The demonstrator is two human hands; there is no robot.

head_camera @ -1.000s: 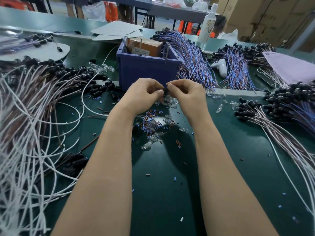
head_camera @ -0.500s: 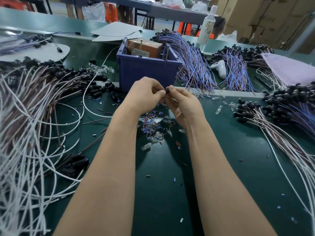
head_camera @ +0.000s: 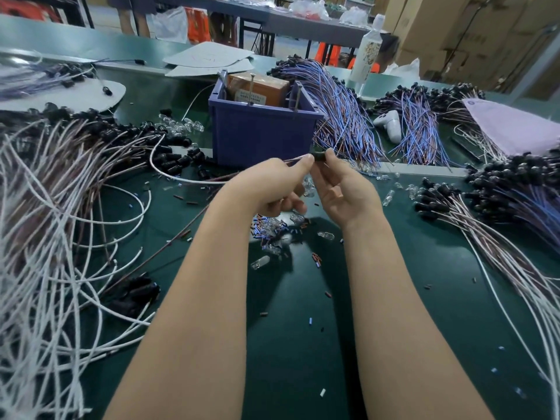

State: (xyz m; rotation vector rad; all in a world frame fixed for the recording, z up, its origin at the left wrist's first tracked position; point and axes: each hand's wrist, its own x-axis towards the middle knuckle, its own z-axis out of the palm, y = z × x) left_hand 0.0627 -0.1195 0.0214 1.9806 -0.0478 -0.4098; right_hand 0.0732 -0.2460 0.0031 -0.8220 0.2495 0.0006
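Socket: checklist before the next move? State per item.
1. Right hand pinches the socket at its fingertips: ok.
2. Left hand pinches the wire right at the socket: ok.
3. Wire seated in the socket: cannot tell, the fingertips hide the joint.
4. Bulb fitted in the socket: cannot tell, its mouth is not visible.
5. Spare bulbs within reach on the table below the hands: ok.
6. Hands apart from the bin behind them: ok.
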